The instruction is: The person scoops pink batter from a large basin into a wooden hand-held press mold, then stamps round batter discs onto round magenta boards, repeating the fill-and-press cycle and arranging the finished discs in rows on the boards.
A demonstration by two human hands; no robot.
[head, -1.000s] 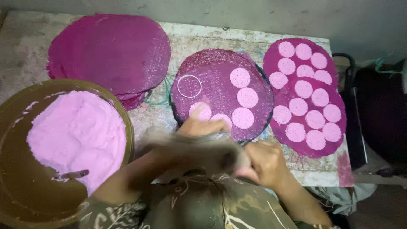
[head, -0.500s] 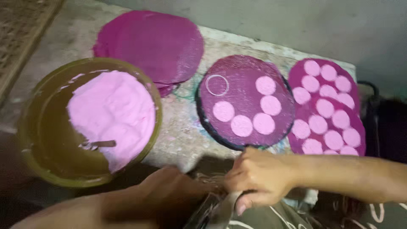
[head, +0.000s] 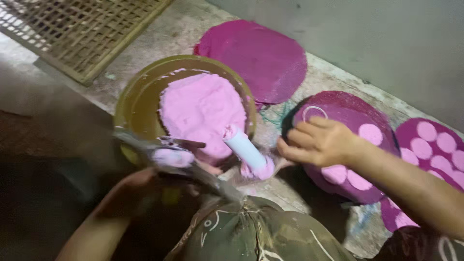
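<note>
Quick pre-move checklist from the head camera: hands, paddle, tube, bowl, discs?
1. Left hand grips the metal paddle: ok, though blurred.
2. Pink paste on the paddle: ok, a lump sits on it.
3. Right hand steadies the white tube: cannot tell, fingertips are near its base.
4. Bowl has paste left: ok.
5. Middle magenta disc has bare room: ok.
</note>
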